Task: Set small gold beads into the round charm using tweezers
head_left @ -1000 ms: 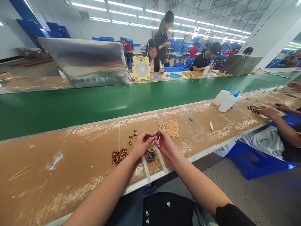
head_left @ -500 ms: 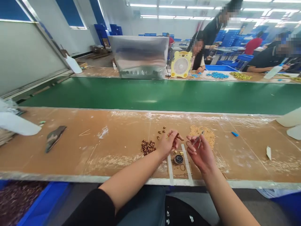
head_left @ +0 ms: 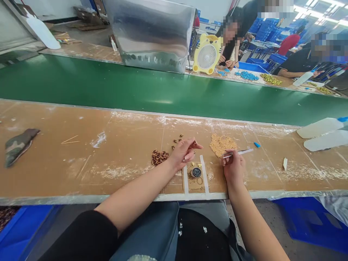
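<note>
My left hand (head_left: 184,154) is closed in a pinch on a small dark brown piece (head_left: 194,143), above the table. My right hand (head_left: 234,167) is closed around a slim pale tool (head_left: 244,151); its exact kind is unclear. Left of my left hand lies a heap of brown-and-gold pieces (head_left: 160,157), with several loose ones behind it. A spread of small tan beads (head_left: 221,144) lies just beyond my right hand. Between the hands, a small round pot with dark contents (head_left: 196,172) stands between two pale tape strips (head_left: 204,177).
A green conveyor belt (head_left: 152,88) runs behind the brown table (head_left: 130,145). White bottles (head_left: 320,127) lie at right, near a blue cap (head_left: 257,144). A camouflage cloth piece (head_left: 20,145) lies left. Across the belt are a yellow fan (head_left: 207,54), a metal panel (head_left: 154,34) and co-workers.
The view has tilted down and turned. My hands have moved apart, the right one away to the right with its tool now pointing rightward. My left hand still pinches the brown piece.
</note>
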A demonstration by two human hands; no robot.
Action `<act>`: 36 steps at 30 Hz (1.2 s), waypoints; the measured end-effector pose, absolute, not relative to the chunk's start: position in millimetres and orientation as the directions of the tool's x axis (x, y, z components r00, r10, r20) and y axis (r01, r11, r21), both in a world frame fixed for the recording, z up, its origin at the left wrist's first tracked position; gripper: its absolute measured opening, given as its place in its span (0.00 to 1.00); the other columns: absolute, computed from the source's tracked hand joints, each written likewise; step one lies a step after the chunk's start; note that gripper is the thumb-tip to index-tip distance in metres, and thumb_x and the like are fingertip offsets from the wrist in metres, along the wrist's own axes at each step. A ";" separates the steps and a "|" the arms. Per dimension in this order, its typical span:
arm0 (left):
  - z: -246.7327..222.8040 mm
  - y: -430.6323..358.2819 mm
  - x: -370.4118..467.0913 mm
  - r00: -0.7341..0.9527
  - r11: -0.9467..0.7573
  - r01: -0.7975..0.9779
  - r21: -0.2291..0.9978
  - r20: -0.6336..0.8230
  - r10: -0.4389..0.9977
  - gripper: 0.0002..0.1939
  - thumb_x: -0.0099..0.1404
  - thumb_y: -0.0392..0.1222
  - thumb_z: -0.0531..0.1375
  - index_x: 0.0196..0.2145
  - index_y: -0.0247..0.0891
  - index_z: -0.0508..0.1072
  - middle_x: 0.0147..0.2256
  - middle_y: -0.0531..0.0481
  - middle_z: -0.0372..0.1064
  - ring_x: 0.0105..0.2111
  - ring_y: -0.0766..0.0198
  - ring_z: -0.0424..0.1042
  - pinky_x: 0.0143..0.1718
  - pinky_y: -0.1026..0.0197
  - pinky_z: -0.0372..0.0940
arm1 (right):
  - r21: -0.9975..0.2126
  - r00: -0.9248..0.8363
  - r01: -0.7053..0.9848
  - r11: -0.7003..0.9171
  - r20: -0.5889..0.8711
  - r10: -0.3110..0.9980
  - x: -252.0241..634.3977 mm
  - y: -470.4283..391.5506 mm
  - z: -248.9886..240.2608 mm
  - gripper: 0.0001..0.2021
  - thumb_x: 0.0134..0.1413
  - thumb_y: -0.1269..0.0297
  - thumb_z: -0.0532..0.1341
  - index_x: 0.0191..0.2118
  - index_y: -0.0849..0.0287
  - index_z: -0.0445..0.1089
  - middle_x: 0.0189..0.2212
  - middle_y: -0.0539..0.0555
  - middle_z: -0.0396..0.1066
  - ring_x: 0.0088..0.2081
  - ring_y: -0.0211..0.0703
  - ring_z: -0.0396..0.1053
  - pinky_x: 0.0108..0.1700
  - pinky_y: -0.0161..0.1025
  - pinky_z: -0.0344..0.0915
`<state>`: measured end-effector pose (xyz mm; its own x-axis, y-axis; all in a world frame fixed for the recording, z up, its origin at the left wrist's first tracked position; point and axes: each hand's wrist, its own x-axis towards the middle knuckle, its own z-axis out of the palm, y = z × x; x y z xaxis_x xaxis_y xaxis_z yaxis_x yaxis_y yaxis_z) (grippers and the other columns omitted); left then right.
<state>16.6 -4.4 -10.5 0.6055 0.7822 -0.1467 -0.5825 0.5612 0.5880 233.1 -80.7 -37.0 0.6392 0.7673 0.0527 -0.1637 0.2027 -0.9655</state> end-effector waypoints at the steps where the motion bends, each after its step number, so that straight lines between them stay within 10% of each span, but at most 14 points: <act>1: -10.6 -6.2 17.0 0.599 0.521 -0.575 0.631 -0.110 0.793 0.24 0.56 0.57 0.79 0.29 0.35 0.76 0.29 0.48 0.84 0.08 0.81 0.52 0.10 0.71 0.42 | -0.966 0.647 -0.163 0.199 0.047 0.761 232.7 -81.4 -37.3 0.24 0.49 0.37 0.74 0.30 0.56 0.76 0.15 0.42 0.60 0.18 0.33 0.56 0.21 0.33 0.52; 8: 1.9 -20.3 12.8 0.534 0.213 -0.549 0.808 0.143 0.833 0.20 0.64 0.58 0.76 0.39 0.37 0.84 0.35 0.47 0.87 0.16 0.75 0.72 0.14 0.72 0.62 | -0.979 0.688 -0.079 0.188 0.083 0.721 225.8 -81.8 -43.1 0.25 0.52 0.37 0.74 0.30 0.57 0.76 0.14 0.40 0.56 0.16 0.30 0.53 0.21 0.33 0.50; 13: 13.8 -37.6 5.2 0.502 -0.075 -0.483 0.873 0.346 0.793 0.11 0.72 0.48 0.72 0.44 0.37 0.87 0.40 0.44 0.88 0.35 0.64 0.88 0.36 0.66 0.83 | -0.989 0.672 -0.013 0.150 0.103 0.733 225.5 -80.4 -46.3 0.25 0.54 0.37 0.73 0.31 0.58 0.77 0.13 0.39 0.54 0.16 0.30 0.52 0.21 0.33 0.49; 25: 22.2 -48.5 -2.3 0.430 -0.709 -0.257 0.657 0.734 0.525 0.08 0.77 0.40 0.68 0.51 0.38 0.83 0.43 0.48 0.89 0.38 0.68 0.88 0.44 0.70 0.82 | -0.989 0.662 0.074 0.126 0.143 0.735 225.5 -80.6 -43.8 0.26 0.55 0.34 0.70 0.30 0.56 0.76 0.14 0.40 0.53 0.17 0.31 0.51 0.22 0.36 0.49; 36: 18.9 -47.9 1.9 0.356 -0.772 -0.279 0.571 0.808 0.469 0.12 0.74 0.38 0.71 0.54 0.38 0.80 0.42 0.50 0.89 0.35 0.69 0.88 0.44 0.71 0.83 | -0.993 0.694 0.046 0.111 0.112 0.711 223.5 -79.1 -37.4 0.25 0.53 0.35 0.72 0.28 0.54 0.76 0.13 0.40 0.52 0.16 0.32 0.48 0.21 0.37 0.45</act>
<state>1.9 -47.9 18.9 0.3557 0.4693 0.8083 -0.2790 -0.7720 0.5710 223.5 -79.1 -37.4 0.6943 0.7109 0.1119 0.0460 0.1113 -0.9927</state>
